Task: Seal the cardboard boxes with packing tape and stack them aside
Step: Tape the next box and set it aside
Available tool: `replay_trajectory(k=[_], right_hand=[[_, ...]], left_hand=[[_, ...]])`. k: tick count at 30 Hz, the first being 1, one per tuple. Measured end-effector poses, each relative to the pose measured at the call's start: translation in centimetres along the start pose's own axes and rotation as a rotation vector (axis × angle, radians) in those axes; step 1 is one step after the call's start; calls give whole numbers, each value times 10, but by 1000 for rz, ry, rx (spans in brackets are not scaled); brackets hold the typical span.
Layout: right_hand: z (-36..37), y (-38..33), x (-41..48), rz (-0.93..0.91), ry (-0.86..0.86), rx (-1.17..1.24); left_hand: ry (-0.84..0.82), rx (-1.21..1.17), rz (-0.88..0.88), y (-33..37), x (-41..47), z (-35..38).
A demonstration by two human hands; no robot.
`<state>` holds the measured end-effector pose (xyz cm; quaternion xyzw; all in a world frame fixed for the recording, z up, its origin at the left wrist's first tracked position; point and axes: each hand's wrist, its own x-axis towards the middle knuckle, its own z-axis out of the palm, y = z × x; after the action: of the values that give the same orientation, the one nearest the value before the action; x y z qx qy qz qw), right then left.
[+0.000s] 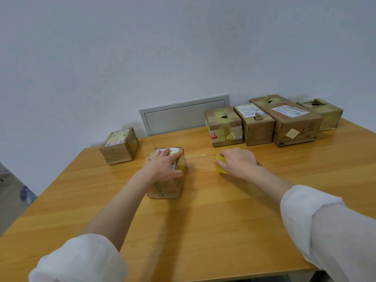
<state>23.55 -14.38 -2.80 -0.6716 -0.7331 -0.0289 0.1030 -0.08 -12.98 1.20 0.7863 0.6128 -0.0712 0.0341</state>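
A small cardboard box with a white label stands at the middle of the wooden table. My left hand lies flat on its top, fingers straight, pressing it down. To its right, my right hand grips a yellow roll of packing tape that rests on the table; the hand hides most of the roll. A faint strip of tape seems to stretch from the roll toward the box's right side.
Another small box stands at the table's far left. Several taped boxes are lined up at the far right near the wall. A grey wall panel sits behind the table. The table's left edge drops to the floor.
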Motion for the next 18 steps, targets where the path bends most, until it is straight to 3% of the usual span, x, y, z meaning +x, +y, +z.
replay_trajectory(k=[6, 11, 15, 18], right_hand=[[4, -5, -8, -5, -85, -32], [2, -5, -21, -5, -61, 55], [-11, 10, -32, 131, 78, 171], [-18, 34, -42, 289, -10, 155]], left_hand=[[14, 148, -4, 15, -2, -6], [272, 190, 98, 56, -4, -10], [290, 195, 168, 94, 0, -4], [284, 207, 171, 111, 0, 1]])
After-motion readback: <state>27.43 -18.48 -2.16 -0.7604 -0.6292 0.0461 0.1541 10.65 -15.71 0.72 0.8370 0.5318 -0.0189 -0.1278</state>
